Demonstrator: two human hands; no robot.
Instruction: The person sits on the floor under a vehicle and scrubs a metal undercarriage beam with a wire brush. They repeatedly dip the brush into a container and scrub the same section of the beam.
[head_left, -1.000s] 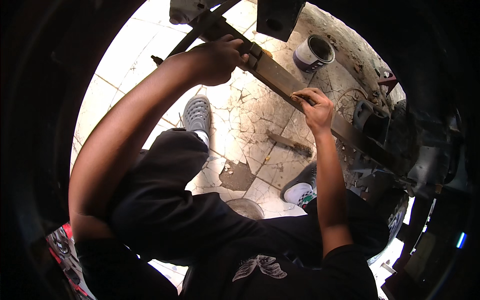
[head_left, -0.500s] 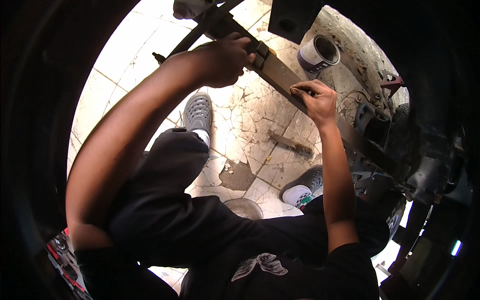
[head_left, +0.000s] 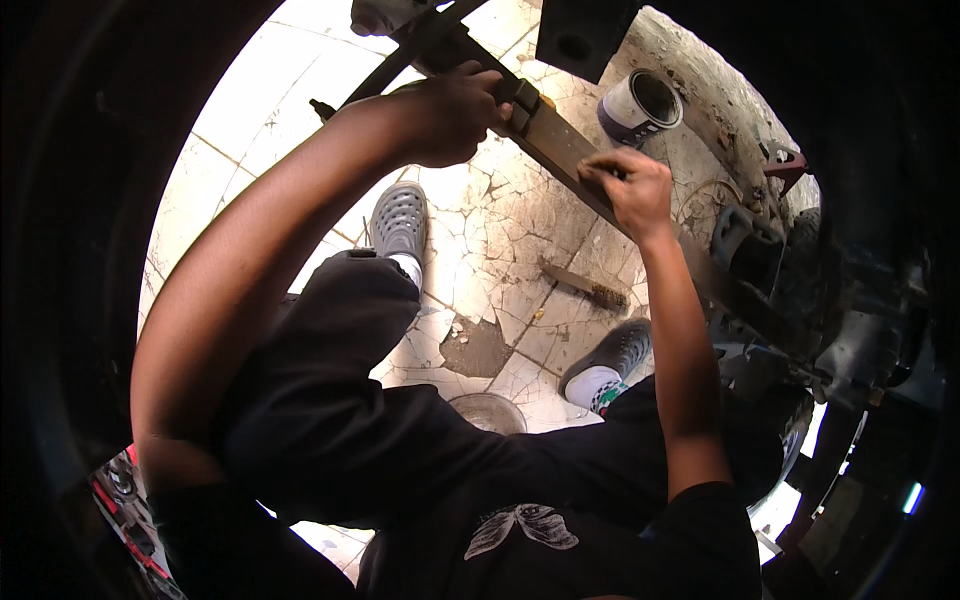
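Presently, the left hand point(head_left: 445, 120) bends over the metal bar point(head_left: 556, 138), fingers clamped on it beside a bracket point(head_left: 524, 104); the right hand point(head_left: 640, 190) meets the bar lower down, fingertips together, any held item indiscernible. The label on the tin point(head_left: 622, 112) is illegible. A brush point(head_left: 585, 284) lies on the cracked floor point(head_left: 480, 225). Dark parts point(head_left: 865, 340) crowd the bar's right end.

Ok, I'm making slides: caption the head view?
Left hand and right hand at a long bar above a cracked tiled floor.

1 downward fisheye view from the head
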